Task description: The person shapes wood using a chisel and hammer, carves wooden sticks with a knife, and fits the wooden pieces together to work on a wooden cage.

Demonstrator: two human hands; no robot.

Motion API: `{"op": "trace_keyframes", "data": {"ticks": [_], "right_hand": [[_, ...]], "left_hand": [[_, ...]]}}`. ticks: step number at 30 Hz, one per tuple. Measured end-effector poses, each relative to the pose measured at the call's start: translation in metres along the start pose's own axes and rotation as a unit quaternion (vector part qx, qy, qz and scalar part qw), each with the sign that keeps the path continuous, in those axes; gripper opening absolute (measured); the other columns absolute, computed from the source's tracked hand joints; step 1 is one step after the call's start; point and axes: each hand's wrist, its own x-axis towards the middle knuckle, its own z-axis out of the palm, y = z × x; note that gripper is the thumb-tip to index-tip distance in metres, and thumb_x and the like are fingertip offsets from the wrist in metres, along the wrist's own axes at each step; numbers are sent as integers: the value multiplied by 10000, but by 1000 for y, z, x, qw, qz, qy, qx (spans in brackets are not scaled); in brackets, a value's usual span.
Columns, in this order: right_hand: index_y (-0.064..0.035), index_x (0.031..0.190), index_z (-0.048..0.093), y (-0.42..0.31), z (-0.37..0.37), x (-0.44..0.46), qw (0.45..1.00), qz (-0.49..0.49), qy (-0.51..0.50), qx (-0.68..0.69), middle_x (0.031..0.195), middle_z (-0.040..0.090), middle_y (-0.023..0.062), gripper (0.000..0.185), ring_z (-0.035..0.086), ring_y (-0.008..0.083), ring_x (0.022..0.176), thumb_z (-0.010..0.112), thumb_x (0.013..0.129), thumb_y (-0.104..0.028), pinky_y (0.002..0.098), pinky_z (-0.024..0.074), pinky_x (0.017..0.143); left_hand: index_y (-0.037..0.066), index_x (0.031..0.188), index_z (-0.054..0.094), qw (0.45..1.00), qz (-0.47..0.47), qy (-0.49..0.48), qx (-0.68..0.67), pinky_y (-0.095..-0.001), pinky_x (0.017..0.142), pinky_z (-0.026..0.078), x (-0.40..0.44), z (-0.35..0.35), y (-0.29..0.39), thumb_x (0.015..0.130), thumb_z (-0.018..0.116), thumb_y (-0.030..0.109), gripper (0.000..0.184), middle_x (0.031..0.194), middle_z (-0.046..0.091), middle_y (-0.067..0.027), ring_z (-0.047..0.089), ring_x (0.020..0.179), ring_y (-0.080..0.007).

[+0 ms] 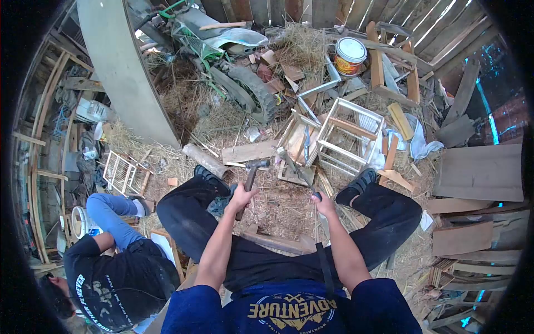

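Observation:
My left hand [241, 199] is closed round the handle of a hammer [250, 179], whose metal head points up and to the right. In my right hand [324, 205] is the dark end of a long thin metal tool [297, 170], which slants up and left over a shallow wooden box [295, 139]. What kind of tool it is cannot be made out. Both hands are above the straw-covered floor, between my bent legs. A piece of wood [272, 242] lies close in front of my lap.
Another person [122, 267] sits at the lower left. A white wooden frame [350, 139], a paint bucket [350, 55], a round log [204, 160] and a motorcycle wheel [253, 94] are ahead. Boards [481, 172] are stacked at the right.

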Motion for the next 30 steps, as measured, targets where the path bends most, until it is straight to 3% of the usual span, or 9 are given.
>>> {"op": "trace_keyframes", "data": {"ticks": [6,9,11,13,19,22,25,29,30], "right_hand": [[-199,1344,543,10,0,3,992,35,68,-100,1189,652,193,514,620,388,1100,570,927,-497,490,483,907],[-209,1347,533,8,-2,-1,991,34,58,-112,1186,656,183,478,622,377,1105,570,940,-457,511,472,918],[-225,1347,532,1,-11,-7,988,27,71,-132,1172,662,178,467,626,370,1102,570,941,-451,513,471,921],[-227,1349,531,0,-15,-5,983,29,74,-165,1143,677,164,457,629,357,1097,575,941,-428,507,474,911],[-249,1376,513,0,-34,9,982,34,34,-182,1164,671,159,466,619,356,1118,589,937,-385,507,468,912],[-264,1385,507,4,-32,13,983,28,44,-177,1191,660,157,477,619,357,1117,597,932,-387,499,469,909],[-268,1339,530,10,-23,24,987,34,26,-153,1187,662,141,440,620,349,1126,616,924,-386,564,449,936],[-273,1311,549,1,-19,30,982,33,16,-186,1192,658,144,430,612,349,1142,638,908,-393,559,453,935],[-283,1364,521,-3,-21,28,981,23,14,-190,1182,645,193,465,607,368,1129,610,926,-413,512,469,905]], "left_hand": [[18,981,477,987,39,-64,-141,-296,381,428,-24,-12,59,951,569,171,181,638,518,-29,506,448,-119],[-3,1051,530,982,15,-102,-158,-294,419,453,-6,2,42,966,592,258,281,731,582,-62,540,485,-123],[-18,1021,552,986,66,-107,-109,-290,426,461,1,16,27,984,571,292,313,788,633,-103,554,471,-126],[-11,958,554,989,72,-113,-57,-296,423,462,-2,27,21,987,560,303,316,753,618,-96,546,450,-140],[3,863,527,975,48,-156,-150,-307,421,466,10,57,31,1001,528,329,353,644,567,-76,576,461,-167],[-5,876,526,970,34,-188,-152,-312,452,490,18,53,51,1018,497,364,397,695,594,-90,615,511,-181],[15,944,515,968,58,-180,-164,-308,493,503,28,58,60,1026,479,380,376,712,574,-64,584,540,-164],[51,1098,466,985,-17,-162,-62,-290,464,460,79,64,12,1004,518,371,337,695,516,-31,494,525,-121],[53,1120,458,987,-34,-141,-63,-290,451,444,76,70,1,999,529,376,352,684,501,-22,479,516,-115]]}}
